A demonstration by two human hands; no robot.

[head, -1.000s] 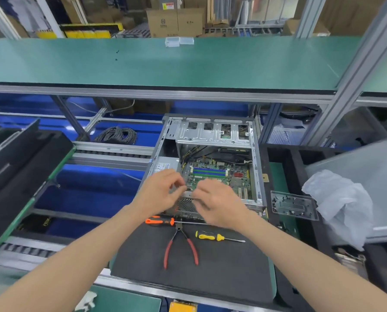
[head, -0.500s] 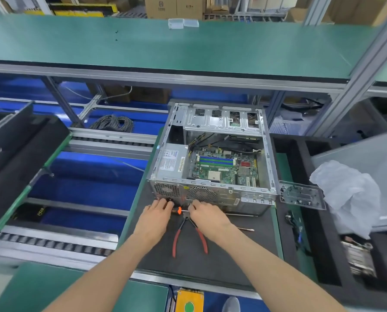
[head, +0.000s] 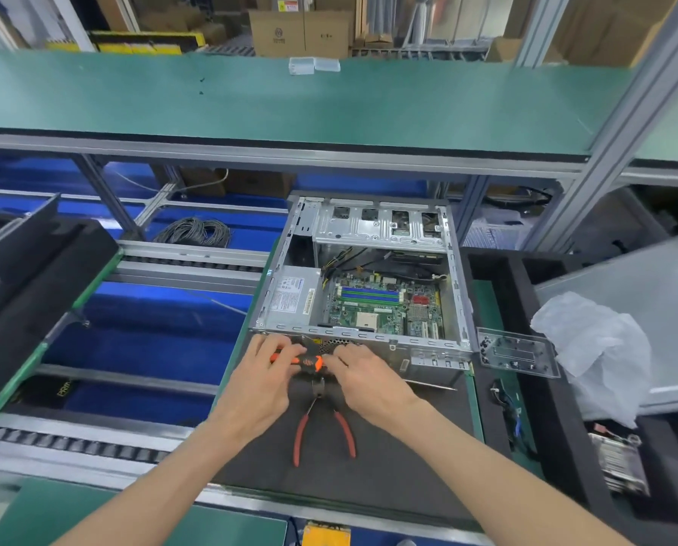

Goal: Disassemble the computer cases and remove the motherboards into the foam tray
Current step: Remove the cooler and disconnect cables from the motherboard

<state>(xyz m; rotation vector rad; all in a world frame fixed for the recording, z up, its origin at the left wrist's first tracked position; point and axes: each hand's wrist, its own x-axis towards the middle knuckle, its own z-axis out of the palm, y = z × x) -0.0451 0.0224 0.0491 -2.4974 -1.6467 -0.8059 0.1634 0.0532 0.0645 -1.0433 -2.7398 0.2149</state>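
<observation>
While the open computer case [head: 363,277] lies at the far edge of the dark mat [head: 388,447], both hands meet just in front of its near wall: the left hand [head: 268,382] is curled round the orange-and-black handle of a screwdriver [head: 308,362], and the right hand [head: 363,378] pinches the same tool at the handle's right end. Its shaft is hidden, though a thin metal rod shows on the mat beyond the right wrist. Inside the case the green motherboard [head: 384,309] sits on the right, beside a grey power supply [head: 292,299] whose white label carries print too small to read. Red-handled pliers [head: 323,423] lie on the mat between the forearms. To the right, past the mat's edge, stands the black foam tray [head: 499,277], with a clear plastic plate [head: 516,352] and a crumpled white bag [head: 593,348] on it. Cardboard boxes [head: 302,33] behind the green shelf [head: 290,104] bear a round printed logo, unreadable.
</observation>
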